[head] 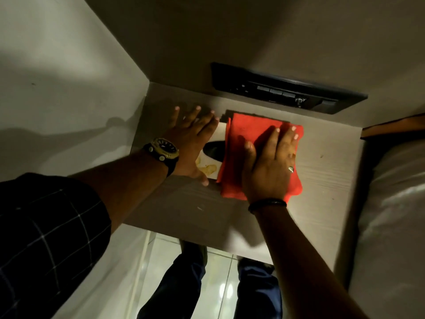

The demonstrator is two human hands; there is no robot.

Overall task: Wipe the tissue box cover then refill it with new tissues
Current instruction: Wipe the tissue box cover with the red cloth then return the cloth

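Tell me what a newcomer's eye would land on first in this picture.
The bright red cloth stands out first, spread over the right part of the white tissue box cover with the right hand pressed flat on it. Next comes the left hand, steadying the cover's left side, a chunky gold and black watch on its wrist. A black switch panel sits on the wall behind.
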